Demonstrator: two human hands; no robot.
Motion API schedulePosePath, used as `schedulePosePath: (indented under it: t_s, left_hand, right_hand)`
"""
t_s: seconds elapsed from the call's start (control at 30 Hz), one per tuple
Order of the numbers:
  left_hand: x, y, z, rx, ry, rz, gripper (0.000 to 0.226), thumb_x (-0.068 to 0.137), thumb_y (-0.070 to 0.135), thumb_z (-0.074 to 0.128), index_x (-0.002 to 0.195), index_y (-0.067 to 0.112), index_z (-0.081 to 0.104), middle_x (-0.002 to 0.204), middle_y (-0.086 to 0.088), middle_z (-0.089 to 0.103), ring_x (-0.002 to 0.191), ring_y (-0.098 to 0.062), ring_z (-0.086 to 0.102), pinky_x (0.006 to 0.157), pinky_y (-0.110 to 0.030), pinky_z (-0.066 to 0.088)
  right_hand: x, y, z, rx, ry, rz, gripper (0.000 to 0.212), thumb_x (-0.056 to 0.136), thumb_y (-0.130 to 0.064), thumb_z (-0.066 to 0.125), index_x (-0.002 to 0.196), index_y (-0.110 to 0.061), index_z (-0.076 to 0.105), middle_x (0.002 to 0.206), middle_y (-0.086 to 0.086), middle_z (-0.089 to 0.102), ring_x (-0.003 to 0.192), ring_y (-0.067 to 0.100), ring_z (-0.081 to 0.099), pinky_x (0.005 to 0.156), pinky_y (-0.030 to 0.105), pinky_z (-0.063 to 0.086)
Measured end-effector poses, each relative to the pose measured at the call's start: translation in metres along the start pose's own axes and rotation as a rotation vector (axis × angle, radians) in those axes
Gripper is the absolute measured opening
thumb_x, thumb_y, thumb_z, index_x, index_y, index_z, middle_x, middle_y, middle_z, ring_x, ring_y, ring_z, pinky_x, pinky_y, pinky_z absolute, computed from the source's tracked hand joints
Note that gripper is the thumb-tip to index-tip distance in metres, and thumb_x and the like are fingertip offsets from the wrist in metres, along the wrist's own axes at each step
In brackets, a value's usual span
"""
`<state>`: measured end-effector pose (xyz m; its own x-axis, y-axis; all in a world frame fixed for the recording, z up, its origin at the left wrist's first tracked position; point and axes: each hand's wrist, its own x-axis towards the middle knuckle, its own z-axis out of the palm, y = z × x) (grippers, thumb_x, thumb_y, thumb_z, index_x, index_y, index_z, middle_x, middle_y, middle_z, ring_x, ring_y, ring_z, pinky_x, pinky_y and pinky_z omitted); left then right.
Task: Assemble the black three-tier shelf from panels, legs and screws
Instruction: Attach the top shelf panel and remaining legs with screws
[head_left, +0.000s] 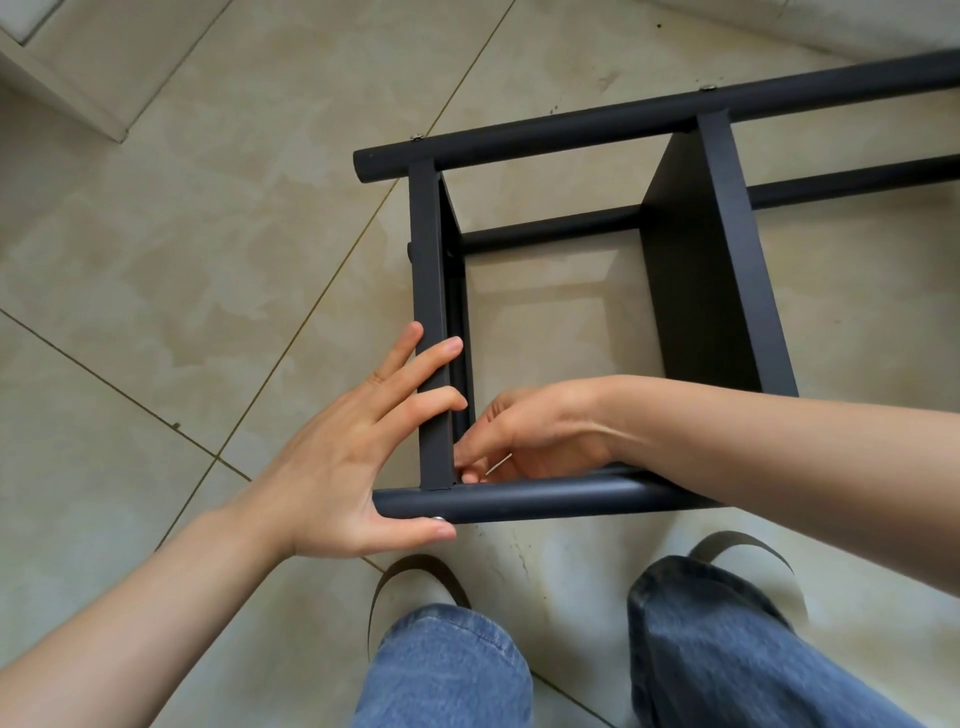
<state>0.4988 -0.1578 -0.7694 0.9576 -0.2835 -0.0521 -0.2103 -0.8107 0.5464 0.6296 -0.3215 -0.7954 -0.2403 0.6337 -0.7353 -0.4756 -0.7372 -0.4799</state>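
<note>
The black shelf lies on its side on the tiled floor. Its near round leg runs left to right just before my feet, and the far leg carries two screw heads. My left hand lies open, with straight fingers pressed on the end panel and the thumb under the near leg beside a silver screw head. Inside the corner, my right hand pinches a thin silver tool where that panel meets the near leg. A second panel stands to the right.
Beige floor tiles with dark grout lines surround the shelf. A white ledge or base sits at the top left. My jeans-clad legs and shoes are just below the near leg. The shelf runs out of view to the right.
</note>
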Motion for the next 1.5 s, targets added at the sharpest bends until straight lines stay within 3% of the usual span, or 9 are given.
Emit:
schedulePosePath:
  t_s: [0.17, 0.37, 0.5, 0.77, 0.97, 1.13, 1.3, 1.5]
  left_hand:
    - [0.000, 0.000, 0.000, -0.010, -0.002, -0.009, 0.077, 0.076, 0.064, 0.068, 0.135, 0.021, 0.045, 0.168, 0.004, 0.014, 0.156, -0.025, 0.003, 0.108, -0.037, 0.035]
    - [0.000, 0.001, 0.000, -0.013, 0.002, -0.016, 0.076, 0.076, 0.064, 0.068, 0.135, 0.022, 0.045, 0.167, 0.002, 0.016, 0.156, -0.025, 0.003, 0.109, -0.037, 0.034]
    - [0.000, 0.001, 0.000, -0.013, 0.007, -0.014, 0.076, 0.076, 0.064, 0.068, 0.135, 0.022, 0.045, 0.167, 0.002, 0.016, 0.156, -0.025, 0.004, 0.109, -0.037, 0.034]
    - [0.000, 0.000, 0.000, -0.014, 0.008, -0.003, 0.076, 0.076, 0.064, 0.068, 0.135, 0.023, 0.044, 0.168, 0.004, 0.015, 0.156, -0.026, 0.004, 0.112, -0.034, 0.034]
    - [0.002, 0.000, -0.001, -0.014, 0.003, -0.009, 0.074, 0.075, 0.064, 0.068, 0.131, 0.020, 0.049, 0.167, 0.004, 0.016, 0.156, -0.025, 0.003, 0.106, -0.036, 0.037]
    - [0.003, 0.001, -0.001, -0.032, 0.001, -0.012, 0.073, 0.073, 0.064, 0.069, 0.130, 0.024, 0.047, 0.167, 0.006, 0.015, 0.156, -0.024, 0.002, 0.104, -0.037, 0.040]
    - [0.004, 0.001, -0.001, -0.043, 0.005, -0.011, 0.073, 0.072, 0.063, 0.070, 0.129, 0.025, 0.046, 0.167, 0.007, 0.016, 0.156, -0.024, 0.003, 0.103, -0.037, 0.042]
    - [0.004, 0.001, -0.001, -0.043, 0.007, -0.003, 0.072, 0.072, 0.063, 0.070, 0.128, 0.025, 0.046, 0.167, 0.007, 0.016, 0.156, -0.025, 0.002, 0.099, -0.033, 0.043]
  right_hand:
    - [0.001, -0.002, -0.001, -0.062, -0.002, 0.013, 0.012, 0.097, -0.015, 0.056, 0.090, -0.008, 0.063, 0.076, 0.004, 0.059, 0.073, 0.015, 0.057, 0.088, 0.034, 0.044]
    - [0.008, 0.000, 0.004, -0.112, 0.039, 0.000, 0.035, 0.093, -0.012, 0.056, 0.059, -0.014, 0.064, 0.069, 0.005, 0.056, 0.073, 0.019, 0.053, 0.086, 0.037, 0.043]
    - [0.008, 0.000, 0.004, -0.079, 0.006, -0.037, 0.011, 0.094, -0.007, 0.052, 0.086, -0.009, 0.058, 0.076, 0.007, 0.052, 0.082, 0.023, 0.049, 0.088, 0.038, 0.042]
    - [0.003, 0.000, -0.008, -0.084, -0.033, -0.019, 0.016, 0.095, -0.012, 0.060, 0.081, -0.012, 0.067, 0.081, 0.003, 0.066, 0.080, 0.017, 0.062, 0.083, 0.031, 0.049]
    - [0.003, 0.000, -0.008, -0.078, -0.040, -0.008, 0.018, 0.096, -0.017, 0.060, 0.080, -0.010, 0.064, 0.077, 0.005, 0.058, 0.074, 0.016, 0.058, 0.084, 0.032, 0.046]
    - [0.011, 0.002, -0.001, -0.064, -0.035, -0.025, 0.026, 0.093, -0.009, 0.054, 0.068, -0.013, 0.057, 0.075, 0.007, 0.049, 0.086, 0.025, 0.045, 0.089, 0.038, 0.038]
    - [0.006, 0.000, -0.007, -0.036, -0.056, -0.018, 0.011, 0.094, -0.013, 0.056, 0.085, -0.009, 0.061, 0.085, 0.006, 0.058, 0.083, 0.018, 0.056, 0.094, 0.036, 0.042]
    - [0.008, 0.002, -0.005, -0.104, -0.017, -0.011, 0.017, 0.094, -0.016, 0.059, 0.079, -0.010, 0.066, 0.076, 0.005, 0.058, 0.080, 0.019, 0.055, 0.091, 0.036, 0.042]
